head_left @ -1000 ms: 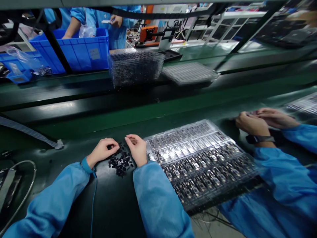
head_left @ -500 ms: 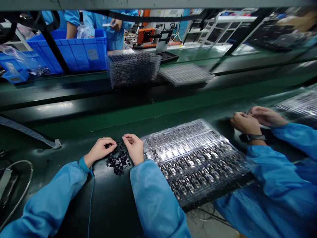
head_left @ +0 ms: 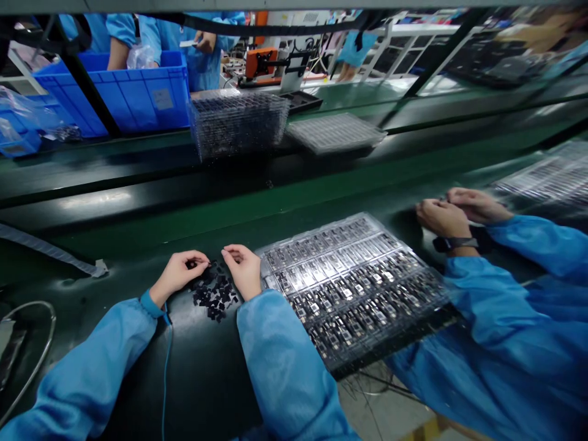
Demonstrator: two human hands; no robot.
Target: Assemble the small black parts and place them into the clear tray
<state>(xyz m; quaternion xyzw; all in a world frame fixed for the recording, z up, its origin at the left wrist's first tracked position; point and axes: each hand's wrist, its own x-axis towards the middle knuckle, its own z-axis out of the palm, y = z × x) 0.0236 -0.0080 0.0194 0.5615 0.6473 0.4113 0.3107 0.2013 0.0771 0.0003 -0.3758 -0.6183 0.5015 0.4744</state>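
Observation:
My left hand (head_left: 182, 274), with a blue band at the wrist, is closed in a pinch of thumb and forefinger at the upper left of a pile of small flat black pieces (head_left: 215, 296). What the pinch holds, if anything, is too small to make out. Across a small gap, my right hand (head_left: 244, 271) also has its thumb and fingertips pressed together, at the pile's upper right. Anything between them cannot be made out. A clear plastic tray (head_left: 271, 283) with rows of small electronic parts lies just right of my right hand.
At the right, a co-worker's hands (head_left: 459, 211) work close together beside another clear tray (head_left: 546, 174). Behind the bench stand a blue bin (head_left: 124, 101), stacked clear trays (head_left: 239, 128) and a flatter tray (head_left: 337, 133). A blue cord (head_left: 167, 367) runs down from my left wrist.
The whole view has shifted slightly, so things sit a little further left and higher. Both my hands stay pinched by the pile, the gap between them a little wider.

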